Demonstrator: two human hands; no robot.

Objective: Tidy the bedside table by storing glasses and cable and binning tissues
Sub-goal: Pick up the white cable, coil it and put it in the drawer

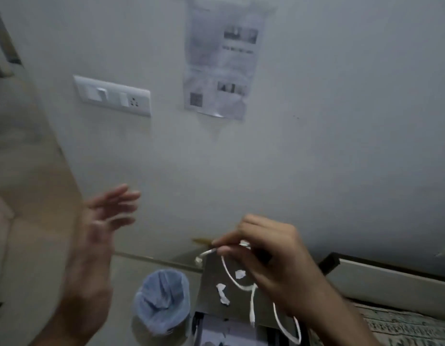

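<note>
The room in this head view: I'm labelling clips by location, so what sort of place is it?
Probably a bedroom corner. A small grey bedside table with white tissue scraps stands beside a patterned bed cover, a blue-lined waste bin sits on the floor, and a white switch plate is on the wall.

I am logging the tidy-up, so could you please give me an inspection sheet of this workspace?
Surface: dark bedside table, small.
Job's things: white cable lifted; tissue scraps on table; glasses not seen.
Clutter: nothing seen beyond the scraps.
Hands: right hand pinches the cable; left hand open, empty, blurred.
Cables: one, hanging in loops.
Surroundings: lined bin left of table; wall switch panel; taped paper.
</note>
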